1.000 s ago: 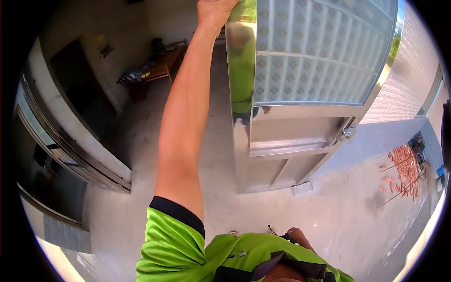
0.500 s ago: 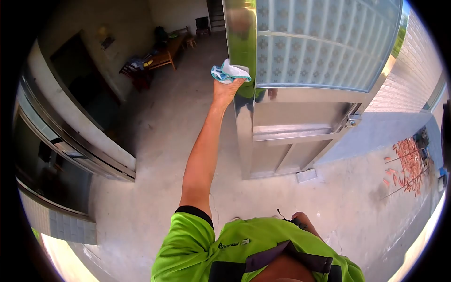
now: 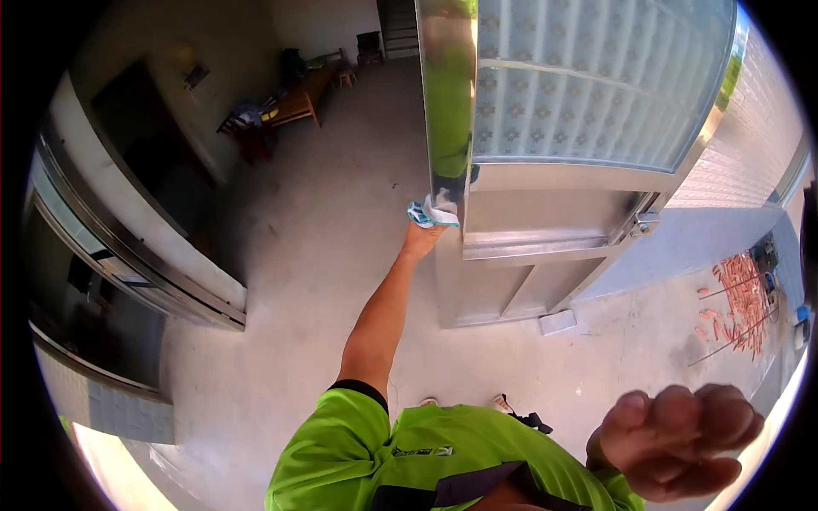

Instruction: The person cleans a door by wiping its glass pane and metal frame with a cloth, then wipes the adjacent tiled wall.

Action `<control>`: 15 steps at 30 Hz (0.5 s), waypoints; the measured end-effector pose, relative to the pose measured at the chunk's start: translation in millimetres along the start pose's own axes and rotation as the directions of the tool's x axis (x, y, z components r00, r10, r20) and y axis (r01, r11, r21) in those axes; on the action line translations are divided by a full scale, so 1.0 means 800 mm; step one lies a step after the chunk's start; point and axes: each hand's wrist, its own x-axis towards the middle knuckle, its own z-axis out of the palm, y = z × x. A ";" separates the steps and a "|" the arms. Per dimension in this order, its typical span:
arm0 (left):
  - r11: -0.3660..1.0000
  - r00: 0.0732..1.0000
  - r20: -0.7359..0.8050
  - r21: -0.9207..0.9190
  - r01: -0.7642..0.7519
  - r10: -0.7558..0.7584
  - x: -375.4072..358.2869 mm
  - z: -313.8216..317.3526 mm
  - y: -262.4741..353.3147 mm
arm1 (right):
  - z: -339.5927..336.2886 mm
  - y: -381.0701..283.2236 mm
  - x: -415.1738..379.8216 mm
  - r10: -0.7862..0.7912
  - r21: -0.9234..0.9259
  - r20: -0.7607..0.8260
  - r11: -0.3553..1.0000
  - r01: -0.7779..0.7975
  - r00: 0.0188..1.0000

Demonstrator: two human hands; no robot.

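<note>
My left hand (image 3: 424, 238) is closed on a white and teal cloth (image 3: 440, 213). It presses the cloth to the shiny narrow edge of a metal door (image 3: 449, 102), at about the height of the door's middle rail. My left arm stretches forward from the green sleeve. At the lower right, my right hand (image 3: 677, 439) is raised close to the camera, away from the door. Its fingers are curled together and nothing shows in them. Patterned glass (image 3: 588, 85) fills the upper part of the door.
A pale block (image 3: 557, 322) lies at the door's foot. Reddish pieces (image 3: 740, 302) are spread on the floor at the right. Another metal door frame (image 3: 128, 247) stands at the left. A wooden bench (image 3: 298, 102) and a small stool (image 3: 347, 78) are farther inside.
My left hand has moved down the door's edge with the cloth. My right hand has risen from beside my body towards the camera, at the lower right.
</note>
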 end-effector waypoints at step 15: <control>0.973 0.994 -0.036 0.205 0.108 -0.102 -0.016 -0.010 -0.006 | -0.002 0.005 0.102 0.313 0.081 0.735 0.840 -0.536 0.601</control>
